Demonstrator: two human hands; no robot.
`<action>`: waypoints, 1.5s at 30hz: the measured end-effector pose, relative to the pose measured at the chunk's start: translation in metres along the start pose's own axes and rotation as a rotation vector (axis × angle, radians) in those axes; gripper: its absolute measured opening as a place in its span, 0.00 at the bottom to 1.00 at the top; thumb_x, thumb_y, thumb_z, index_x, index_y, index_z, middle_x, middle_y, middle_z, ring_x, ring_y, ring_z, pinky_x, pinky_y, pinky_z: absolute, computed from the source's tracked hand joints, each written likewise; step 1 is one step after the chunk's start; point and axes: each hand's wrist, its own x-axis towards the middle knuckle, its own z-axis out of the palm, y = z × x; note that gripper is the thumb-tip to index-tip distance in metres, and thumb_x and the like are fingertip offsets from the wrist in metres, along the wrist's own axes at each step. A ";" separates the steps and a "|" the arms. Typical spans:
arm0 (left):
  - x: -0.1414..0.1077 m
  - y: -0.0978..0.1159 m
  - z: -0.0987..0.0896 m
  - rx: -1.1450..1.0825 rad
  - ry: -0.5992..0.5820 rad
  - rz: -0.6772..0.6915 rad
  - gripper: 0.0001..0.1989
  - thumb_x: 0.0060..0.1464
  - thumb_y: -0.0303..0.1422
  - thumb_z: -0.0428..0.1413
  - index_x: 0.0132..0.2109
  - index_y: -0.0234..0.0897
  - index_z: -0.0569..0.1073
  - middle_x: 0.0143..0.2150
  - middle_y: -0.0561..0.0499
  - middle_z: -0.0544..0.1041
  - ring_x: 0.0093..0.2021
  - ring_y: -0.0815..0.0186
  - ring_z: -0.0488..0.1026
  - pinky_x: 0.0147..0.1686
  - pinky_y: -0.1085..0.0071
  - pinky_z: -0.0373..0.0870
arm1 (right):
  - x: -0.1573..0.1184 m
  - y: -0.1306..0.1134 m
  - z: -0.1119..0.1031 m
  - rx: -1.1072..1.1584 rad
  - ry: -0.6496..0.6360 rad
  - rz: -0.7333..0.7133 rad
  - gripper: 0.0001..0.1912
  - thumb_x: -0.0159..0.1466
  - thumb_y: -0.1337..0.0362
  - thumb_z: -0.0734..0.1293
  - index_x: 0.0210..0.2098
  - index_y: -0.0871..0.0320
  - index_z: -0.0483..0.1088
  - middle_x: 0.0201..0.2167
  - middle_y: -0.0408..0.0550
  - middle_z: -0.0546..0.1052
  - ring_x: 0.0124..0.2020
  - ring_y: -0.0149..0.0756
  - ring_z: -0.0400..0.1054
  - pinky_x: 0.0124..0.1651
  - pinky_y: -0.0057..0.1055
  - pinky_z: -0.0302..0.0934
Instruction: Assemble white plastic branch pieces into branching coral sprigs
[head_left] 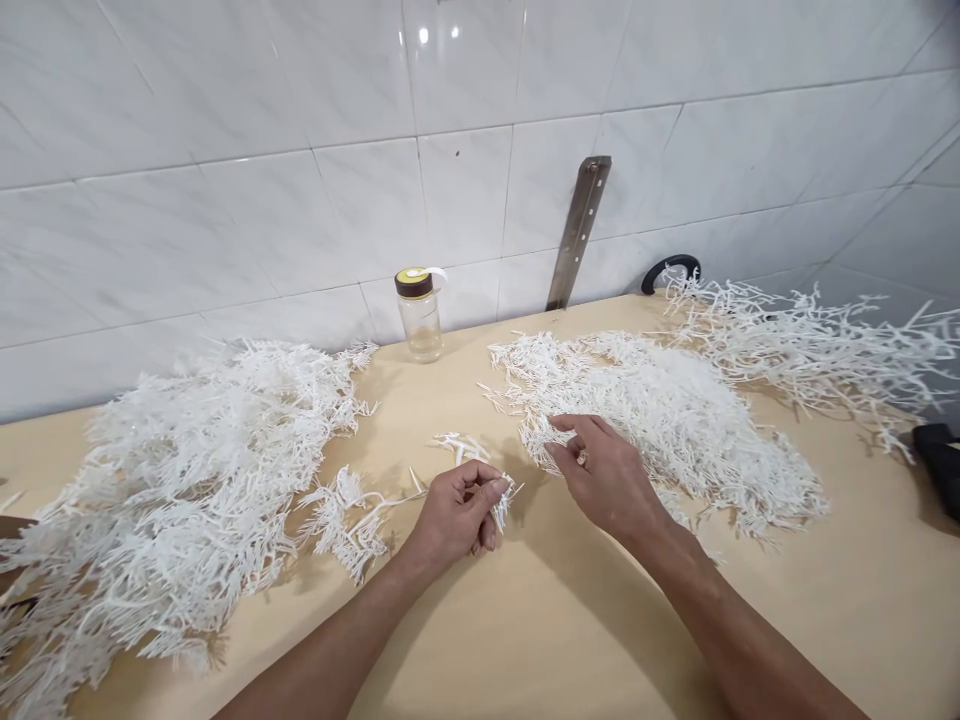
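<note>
My left hand (pixel 459 510) is closed in a pinch on a white branched plastic sprig (pixel 504 505), whose fine tips stick out past the thumb. A similar white branching stem (pixel 352 522) lies on the left side of this hand; whether it joins the held piece is hidden. At the near edge of a heap of small white sprigs (pixel 675 410) is my right hand (pixel 604 465), thumb and forefinger apart, with no piece visible between them. A few loose white stems (pixel 461 447) rest on the table just beyond my left hand.
On the left of the wooden table (pixel 570 640) spreads a big pile of white branched pieces (pixel 217 480). More long stems (pixel 817 345) lie at the back right. A clear bottle (pixel 421 325) and a metal strip (pixel 579 235) stand near the tiled wall. Black objects (pixel 937 465) sit at right.
</note>
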 end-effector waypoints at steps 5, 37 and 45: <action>0.000 0.001 0.004 -0.052 0.061 0.025 0.22 0.52 0.52 0.58 0.36 0.35 0.70 0.14 0.56 0.70 0.12 0.72 0.64 0.12 0.79 0.58 | -0.011 -0.025 0.005 0.271 -0.258 -0.004 0.13 0.67 0.55 0.62 0.43 0.54 0.74 0.37 0.49 0.78 0.33 0.37 0.71 0.35 0.34 0.64; 0.003 -0.004 -0.002 0.306 0.041 0.265 0.13 0.59 0.39 0.52 0.29 0.36 0.66 0.23 0.55 0.66 0.24 0.71 0.61 0.25 0.75 0.58 | -0.016 -0.018 0.035 -0.205 -0.091 -0.157 0.08 0.65 0.69 0.60 0.29 0.58 0.66 0.28 0.46 0.71 0.24 0.32 0.62 0.28 0.30 0.53; 0.004 -0.003 -0.002 0.022 0.129 0.094 0.18 0.56 0.49 0.55 0.34 0.36 0.69 0.14 0.59 0.66 0.13 0.75 0.57 0.15 0.78 0.55 | 0.008 0.009 -0.004 -0.113 0.293 0.055 0.06 0.61 0.64 0.65 0.37 0.58 0.70 0.30 0.47 0.73 0.24 0.34 0.65 0.30 0.32 0.60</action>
